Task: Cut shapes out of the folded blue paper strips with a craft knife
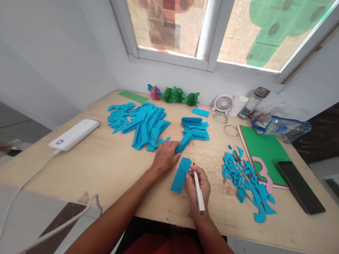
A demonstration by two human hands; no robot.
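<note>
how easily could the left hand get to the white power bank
Probably yes, easily: only bare table lies between the left hand and the power bank, with nothing in the path. But the hand seems to hold a blue strip, so it is not free.

The pale wooden table [111, 169] is scuffed at its middle. At 9 o'clock lies a white power bank [74, 134], its cable running off the edge. At 11 o'clock lies a heap of blue paper cut-outs [143, 123], with a green strip [133, 97] beyond it. Folded paper ornaments [180, 95] line the far edge at 12 o'clock, with a stack of blue strips [195, 128] nearer in. A small white fan [224, 103] and a bottle [255, 100] stand at 1 o'clock, a clear pouch [280, 127] at 2, green sheets [265, 151] at 3, blue scraps [246, 180] at 4, and one blue paper strip [180, 174] at 6.
</note>
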